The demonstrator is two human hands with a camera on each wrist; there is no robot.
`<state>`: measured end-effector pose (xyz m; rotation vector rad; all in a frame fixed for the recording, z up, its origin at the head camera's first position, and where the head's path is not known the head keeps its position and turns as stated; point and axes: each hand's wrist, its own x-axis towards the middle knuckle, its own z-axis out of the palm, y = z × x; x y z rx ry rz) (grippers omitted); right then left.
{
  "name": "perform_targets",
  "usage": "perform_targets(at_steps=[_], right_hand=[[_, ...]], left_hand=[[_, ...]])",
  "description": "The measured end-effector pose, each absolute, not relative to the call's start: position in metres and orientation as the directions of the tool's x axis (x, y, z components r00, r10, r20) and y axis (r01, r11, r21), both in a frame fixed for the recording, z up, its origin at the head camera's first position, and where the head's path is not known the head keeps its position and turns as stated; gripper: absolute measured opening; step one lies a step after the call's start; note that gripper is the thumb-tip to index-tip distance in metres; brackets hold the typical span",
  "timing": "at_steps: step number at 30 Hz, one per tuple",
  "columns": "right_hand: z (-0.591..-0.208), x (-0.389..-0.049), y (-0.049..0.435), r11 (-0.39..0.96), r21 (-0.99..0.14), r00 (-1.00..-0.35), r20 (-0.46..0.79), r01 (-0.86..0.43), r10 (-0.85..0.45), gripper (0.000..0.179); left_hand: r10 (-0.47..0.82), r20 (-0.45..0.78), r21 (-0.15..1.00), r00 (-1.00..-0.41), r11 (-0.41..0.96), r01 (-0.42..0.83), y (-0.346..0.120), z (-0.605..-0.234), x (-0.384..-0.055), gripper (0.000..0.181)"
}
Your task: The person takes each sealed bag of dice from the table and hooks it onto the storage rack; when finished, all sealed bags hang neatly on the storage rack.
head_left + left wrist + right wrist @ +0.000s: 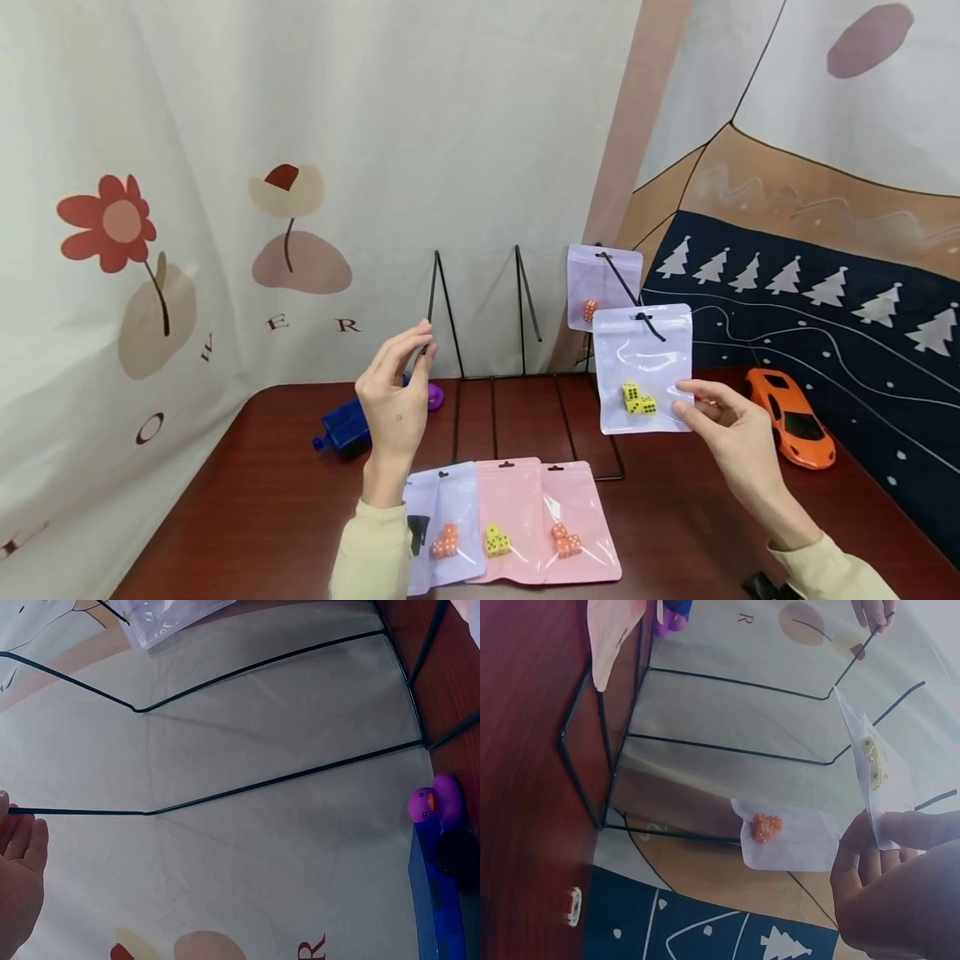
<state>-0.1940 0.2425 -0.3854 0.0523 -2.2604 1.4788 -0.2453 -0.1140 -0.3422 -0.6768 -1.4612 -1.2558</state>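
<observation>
My left hand (393, 400) pinches the end of the left prong of a black wire rack (277, 779). My right hand (731, 425) holds the lower right edge of a pale purple zip pouch (648, 354) with yellow dice (636, 400) inside, between thumb and fingers. The right prong's tip shows in front of this pouch at its top slot. Farther back on that same prong hangs another purple pouch (581, 279), with orange dice (766, 827). The middle prong carries no pouch.
Several purple and pink pouches (510, 492) with dice lie overlapping on the table before the rack. An orange toy car (795, 421) stands at the right. Behind my left hand are a blue object (347, 425) and a purple toy duck (448, 799). A printed curtain (450, 125) hangs behind.
</observation>
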Motion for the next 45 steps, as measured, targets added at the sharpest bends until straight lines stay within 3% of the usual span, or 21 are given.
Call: perform_targets(at_steps=[25, 36, 45], right_hand=[[-0.382, -0.220, 0.231, 0.322, -0.875, -0.886, 0.430, -0.362, 0.174, 0.028], [-0.379, -0.238, 0.227, 0.100, -0.896, -0.874, 0.444, -0.432, 0.197, 0.028], [-0.381, -0.244, 0.228, 0.089, -0.901, -0.878, 0.435, -0.426, 0.202, 0.028]], left_hand=[[-0.189, 0.941, 0.330, -0.281, 0.317, 0.889, -0.117, -0.341, -0.246, 0.019], [-0.192, 0.940, 0.333, -0.283, 0.322, 0.886, -0.117, -0.343, -0.246, 0.020], [-0.188, 0.941, 0.330, -0.282, 0.320, 0.888, -0.116, -0.343, -0.246, 0.021]])
